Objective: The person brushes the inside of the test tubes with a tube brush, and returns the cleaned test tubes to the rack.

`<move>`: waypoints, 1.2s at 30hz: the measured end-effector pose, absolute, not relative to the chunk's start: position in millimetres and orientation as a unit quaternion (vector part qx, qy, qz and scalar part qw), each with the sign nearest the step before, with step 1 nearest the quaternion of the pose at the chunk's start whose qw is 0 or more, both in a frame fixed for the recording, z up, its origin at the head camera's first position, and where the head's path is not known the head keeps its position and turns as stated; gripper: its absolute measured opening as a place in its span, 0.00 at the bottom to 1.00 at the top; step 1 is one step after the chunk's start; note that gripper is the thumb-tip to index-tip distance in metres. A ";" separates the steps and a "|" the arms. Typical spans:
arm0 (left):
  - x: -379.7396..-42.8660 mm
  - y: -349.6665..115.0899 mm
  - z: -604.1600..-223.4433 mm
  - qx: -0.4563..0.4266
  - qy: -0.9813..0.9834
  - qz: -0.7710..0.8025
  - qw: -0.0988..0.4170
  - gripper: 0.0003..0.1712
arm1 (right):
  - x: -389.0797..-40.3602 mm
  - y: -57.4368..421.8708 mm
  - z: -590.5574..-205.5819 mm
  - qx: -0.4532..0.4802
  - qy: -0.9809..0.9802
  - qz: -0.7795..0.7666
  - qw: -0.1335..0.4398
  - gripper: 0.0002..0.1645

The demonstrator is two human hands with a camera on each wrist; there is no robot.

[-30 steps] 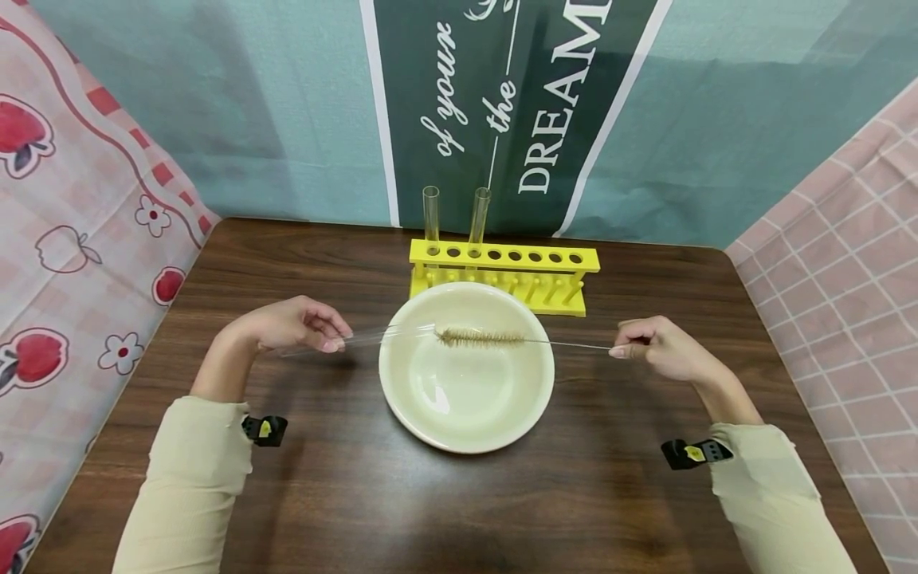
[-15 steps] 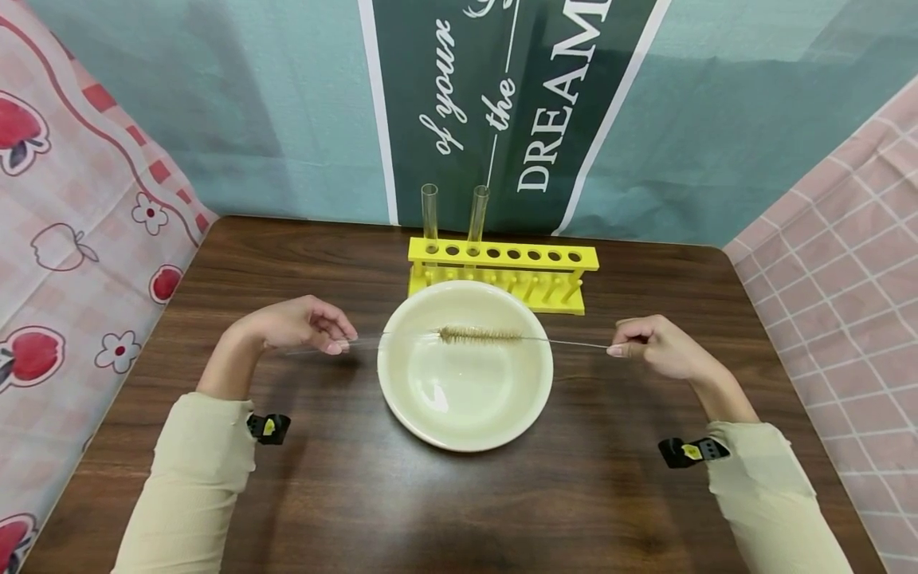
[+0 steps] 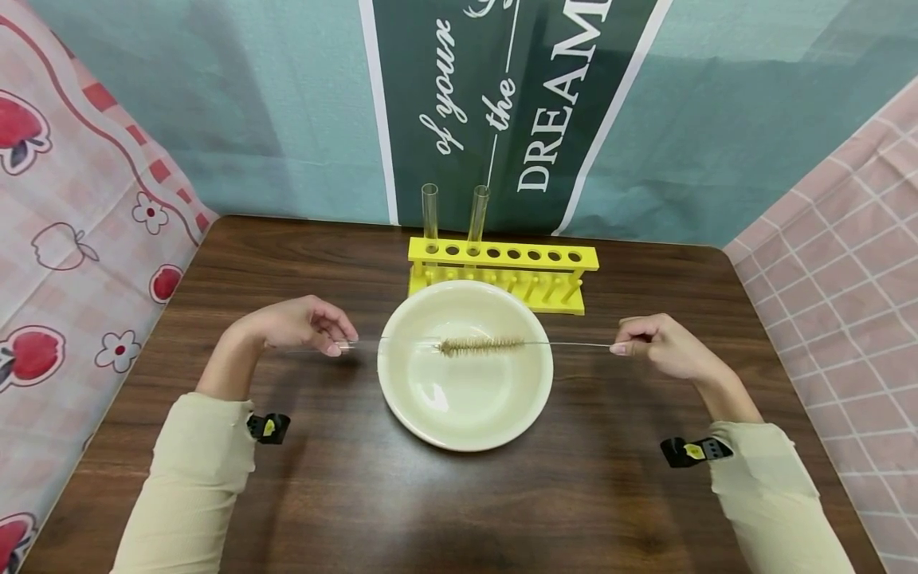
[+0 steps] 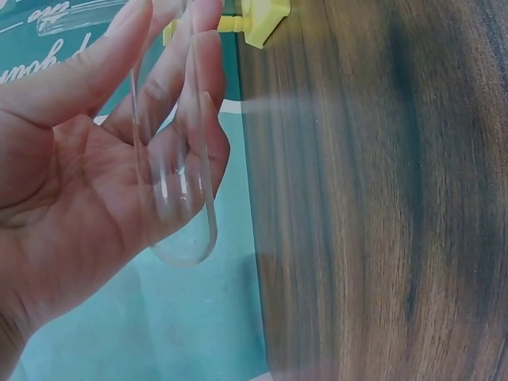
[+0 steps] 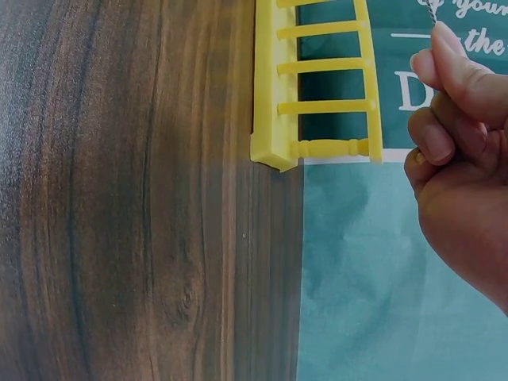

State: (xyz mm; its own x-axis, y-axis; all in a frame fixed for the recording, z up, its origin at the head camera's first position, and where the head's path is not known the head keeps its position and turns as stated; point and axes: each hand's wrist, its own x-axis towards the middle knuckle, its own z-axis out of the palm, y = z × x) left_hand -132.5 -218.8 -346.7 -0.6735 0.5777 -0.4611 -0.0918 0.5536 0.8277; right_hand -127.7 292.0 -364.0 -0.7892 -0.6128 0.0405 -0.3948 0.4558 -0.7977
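My left hand (image 3: 297,325) pinches a clear glass test tube (image 3: 409,341) between thumb and fingers, left of the cream bowl (image 3: 466,434). In the left wrist view, the tube's rounded closed end (image 4: 182,246) extends past the palm. On the other side, my right hand (image 3: 660,344) pinches the thin wire handle of a test tube brush (image 3: 480,346), its other fingers curled in. Twisted wire (image 5: 432,9) shows at the fingertips in the right wrist view. Above the bowl, the brush's bristled tip is right at the tube's open mouth, roughly in line with it.
Behind the bowl stands a yellow test tube rack (image 3: 502,253), partly covered by its rim. Two upright glass tubes (image 3: 429,211) stand in it. The dark wooden table (image 3: 459,510) meets a blue-green cloth (image 3: 301,119) at the back.
The test tube was tilted upward to the right and now lies nearly level. The brush has come down slightly, its wire now level too. Both hands keep their holds.
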 end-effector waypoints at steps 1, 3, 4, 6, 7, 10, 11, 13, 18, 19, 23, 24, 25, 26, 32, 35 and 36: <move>-132.3 -218.5 -346.3 0.153 0.798 0.446 0.375 0.12 | -127.5 291.9 -364.2 -0.297 0.844 -0.429 0.127 0.18; -131.8 -218.0 -345.5 0.158 0.798 0.444 0.375 0.12 | -127.2 292.0 -365.0 -0.294 0.843 -0.432 0.128 0.17; -131.6 -218.0 -345.2 0.160 0.800 0.442 0.374 0.12 | -127.1 292.3 -365.2 -0.291 0.843 -0.433 0.128 0.17; -131.0 -218.1 -343.8 0.159 0.801 0.441 0.372 0.12 | -126.6 292.7 -364.8 -0.285 0.845 -0.434 0.125 0.16; -130.8 -218.1 -343.1 0.155 0.803 0.440 0.371 0.12 | -126.5 293.1 -364.5 -0.282 0.846 -0.435 0.124 0.16; -130.1 -217.8 -340.5 0.147 0.806 0.439 0.368 0.12 | -126.6 294.1 -363.6 -0.275 0.849 -0.436 0.121 0.15; -130.0 -217.8 -339.9 0.146 0.808 0.438 0.367 0.12 | -126.8 294.3 -363.3 -0.274 0.849 -0.436 0.121 0.15; -129.7 -217.4 -339.4 0.145 0.810 0.435 0.365 0.13 | -127.6 294.3 -363.1 -0.277 0.846 -0.438 0.123 0.15; -128.8 -216.6 -340.5 0.142 0.806 0.443 0.364 0.13 | -128.8 292.9 -364.0 -0.291 0.844 -0.435 0.120 0.16; -128.8 -216.7 -340.9 0.141 0.806 0.446 0.364 0.12 | -128.9 292.7 -364.4 -0.294 0.843 -0.434 0.120 0.16; -128.5 -216.1 -341.4 0.143 0.804 0.450 0.361 0.12 | -128.7 292.8 -366.2 -0.300 0.837 -0.440 0.125 0.16; -128.5 -215.9 -341.4 0.145 0.805 0.449 0.360 0.12 | -128.7 293.0 -366.6 -0.301 0.836 -0.441 0.128 0.16; -128.6 -215.5 -341.2 0.147 0.805 0.448 0.359 0.12 | -128.7 293.2 -366.8 -0.300 0.835 -0.442 0.130 0.16; -128.7 -215.1 -340.9 0.148 0.806 0.448 0.357 0.12 | -128.7 293.4 -367.0 -0.299 0.835 -0.443 0.132 0.16; -129.6 -212.7 -339.3 0.142 0.811 0.447 0.350 0.12 | -129.5 293.9 -367.9 -0.314 0.826 -0.448 0.136 0.17; -129.4 -212.1 -339.8 0.140 0.816 0.445 0.342 0.12 | -129.2 294.1 -367.4 -0.326 0.817 -0.454 0.141 0.17; -129.3 -212.1 -340.1 0.138 0.818 0.444 0.339 0.12 | -128.9 294.2 -367.1 -0.328 0.815 -0.455 0.143 0.17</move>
State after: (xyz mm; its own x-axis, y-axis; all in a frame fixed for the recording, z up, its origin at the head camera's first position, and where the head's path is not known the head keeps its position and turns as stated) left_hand -129.3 -212.1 -340.1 -0.7316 0.5274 -0.4319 -0.0754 0.5671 0.8202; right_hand -128.9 294.2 -367.1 -0.7440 -0.6650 0.0648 -0.4038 0.3702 -0.8366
